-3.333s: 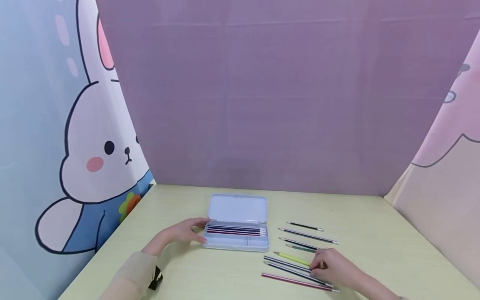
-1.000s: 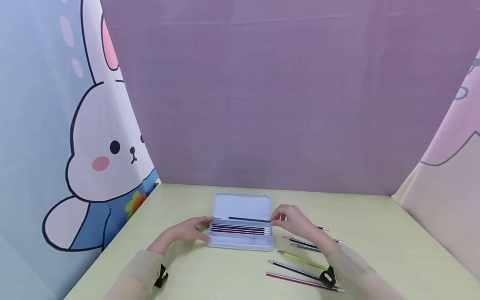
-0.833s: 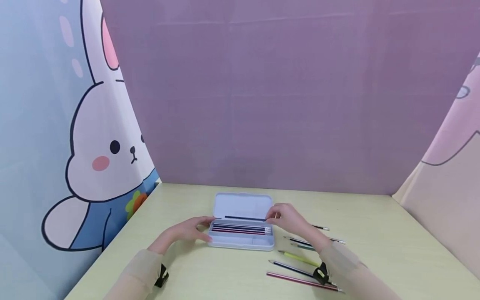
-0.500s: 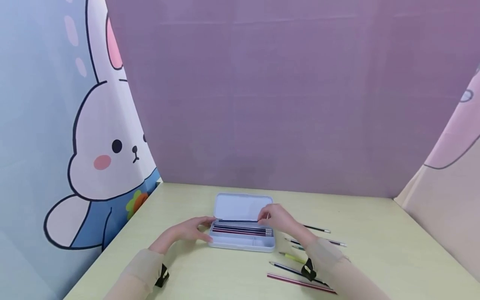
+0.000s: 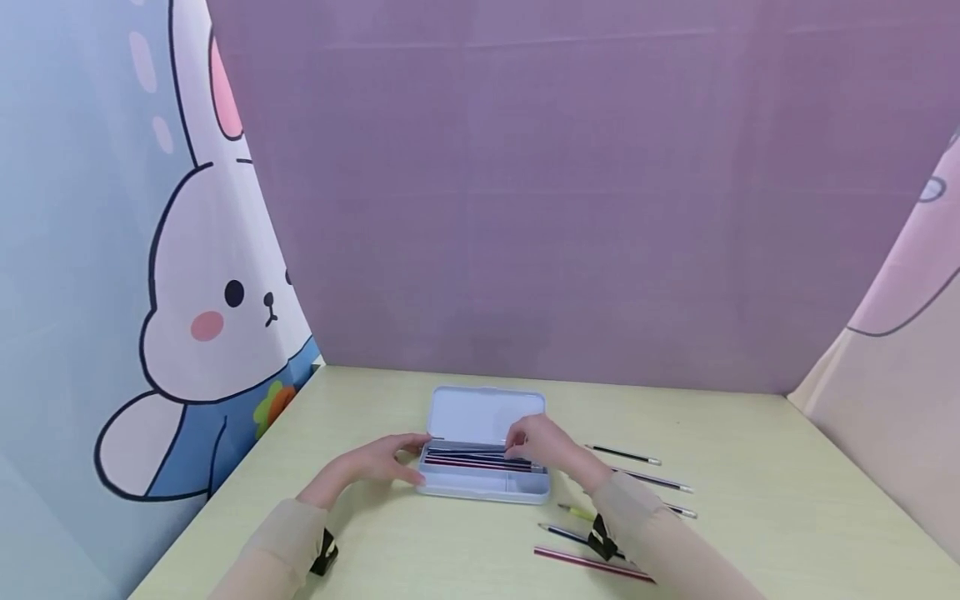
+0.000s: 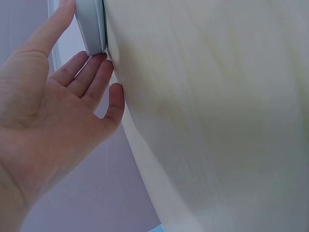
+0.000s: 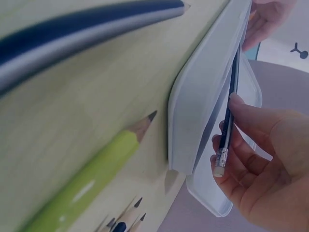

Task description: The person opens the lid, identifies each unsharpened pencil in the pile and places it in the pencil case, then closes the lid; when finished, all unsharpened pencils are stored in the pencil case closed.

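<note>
A pale pencil case (image 5: 465, 481) lies with its lid tipped back. Several dark and red pencils (image 5: 465, 464) lie side by side in its rear compartment; the front compartments hold nothing. My right hand (image 5: 542, 442) pinches a dark pencil (image 7: 226, 135) near its white eraser end, between thumb and fingers. That pencil lies lengthwise over the rear compartment, close above the other pencils. At the case's left end my left hand (image 5: 381, 460) spans the corners, thumb in front and forefinger behind. In the left wrist view, the left fingers (image 6: 89, 79) are nearly straight, tips at the case's end.
Right of the case, loose pencils lie on the pale table: dark ones (image 5: 626, 455), a yellow-green one (image 5: 576, 512), a dark blue one (image 5: 562, 532) and a red one (image 5: 577, 562). My right forearm passes over some of them. A mauve cloth (image 5: 525, 208) hangs behind the table.
My right hand has gone from the loose pencils to the case with a dark pencil, then moved left and lowered it over the rear compartment. The left hand stays at the case's end.
</note>
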The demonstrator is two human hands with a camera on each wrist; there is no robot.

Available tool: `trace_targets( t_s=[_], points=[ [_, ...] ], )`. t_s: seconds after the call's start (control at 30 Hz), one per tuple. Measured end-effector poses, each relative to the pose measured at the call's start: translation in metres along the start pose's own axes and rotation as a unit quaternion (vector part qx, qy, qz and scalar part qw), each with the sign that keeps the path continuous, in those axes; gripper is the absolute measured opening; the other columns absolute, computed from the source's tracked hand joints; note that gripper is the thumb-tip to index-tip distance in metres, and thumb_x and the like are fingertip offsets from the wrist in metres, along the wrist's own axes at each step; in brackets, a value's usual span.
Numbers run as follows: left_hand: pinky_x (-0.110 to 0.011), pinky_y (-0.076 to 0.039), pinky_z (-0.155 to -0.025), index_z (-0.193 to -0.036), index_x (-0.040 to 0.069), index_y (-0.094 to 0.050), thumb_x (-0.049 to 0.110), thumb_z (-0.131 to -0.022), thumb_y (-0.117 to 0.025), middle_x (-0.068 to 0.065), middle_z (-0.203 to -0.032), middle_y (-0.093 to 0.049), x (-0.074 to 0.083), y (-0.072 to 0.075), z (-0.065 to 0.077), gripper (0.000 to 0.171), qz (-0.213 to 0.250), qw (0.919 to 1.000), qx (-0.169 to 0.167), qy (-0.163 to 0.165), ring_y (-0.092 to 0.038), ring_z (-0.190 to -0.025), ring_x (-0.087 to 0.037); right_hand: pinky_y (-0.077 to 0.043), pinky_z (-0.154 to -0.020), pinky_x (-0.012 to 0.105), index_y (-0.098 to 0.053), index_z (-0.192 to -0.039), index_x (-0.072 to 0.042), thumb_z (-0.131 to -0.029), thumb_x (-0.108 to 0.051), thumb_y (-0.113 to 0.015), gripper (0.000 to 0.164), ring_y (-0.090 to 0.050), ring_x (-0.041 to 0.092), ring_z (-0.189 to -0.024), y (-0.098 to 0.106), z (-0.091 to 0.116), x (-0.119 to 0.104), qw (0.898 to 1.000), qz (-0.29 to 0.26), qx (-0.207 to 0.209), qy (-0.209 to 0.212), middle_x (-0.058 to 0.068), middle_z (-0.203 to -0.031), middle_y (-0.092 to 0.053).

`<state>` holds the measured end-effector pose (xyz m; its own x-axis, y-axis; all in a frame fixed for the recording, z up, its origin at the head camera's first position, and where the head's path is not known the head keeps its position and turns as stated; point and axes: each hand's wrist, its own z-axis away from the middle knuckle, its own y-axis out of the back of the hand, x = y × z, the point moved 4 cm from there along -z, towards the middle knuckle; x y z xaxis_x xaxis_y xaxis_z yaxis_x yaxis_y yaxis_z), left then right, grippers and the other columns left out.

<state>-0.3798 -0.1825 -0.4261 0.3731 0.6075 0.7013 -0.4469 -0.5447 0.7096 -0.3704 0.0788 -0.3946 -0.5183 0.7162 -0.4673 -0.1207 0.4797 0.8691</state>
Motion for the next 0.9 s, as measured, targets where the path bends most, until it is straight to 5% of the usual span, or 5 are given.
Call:
trace_targets(
  t_s=[0.53, 0.9],
  points=[
    [-0.059, -0.026, -0.107, -0.140, 0.005, -0.042, 0.028, -0.079, -0.075, -0.017, -0.137, -0.049, -0.004, 0.002, 0.010, 0.072, -0.004, 0.9998, -0.008, -0.015, -0.044, -0.125, -0.035, -0.049, -0.062, 0.022, -0.071, -0.086, -0.004, -0.084, -0.008, -0.068, 0.005, -0.059, 0.011, -0.070, -0.005, 0.007, -0.018, 1.000, -0.006, 0.012, 0.003, 0.002, -0.080, -0.069],
    [-0.059, -0.026, -0.108, -0.140, 0.006, -0.042, 0.028, -0.079, -0.075, -0.016, -0.138, -0.048, -0.004, 0.003, 0.015, 0.072, -0.007, 0.9999, -0.008, -0.009, -0.043, -0.127, -0.036, -0.049, -0.063, 0.019, -0.071, -0.093, -0.010, -0.087, -0.014, -0.066, 0.009, -0.058, 0.006, -0.073, 0.016, 0.034, -0.024, 0.999, -0.024, 0.027, 0.014, -0.004, -0.082, -0.067]
  ],
)
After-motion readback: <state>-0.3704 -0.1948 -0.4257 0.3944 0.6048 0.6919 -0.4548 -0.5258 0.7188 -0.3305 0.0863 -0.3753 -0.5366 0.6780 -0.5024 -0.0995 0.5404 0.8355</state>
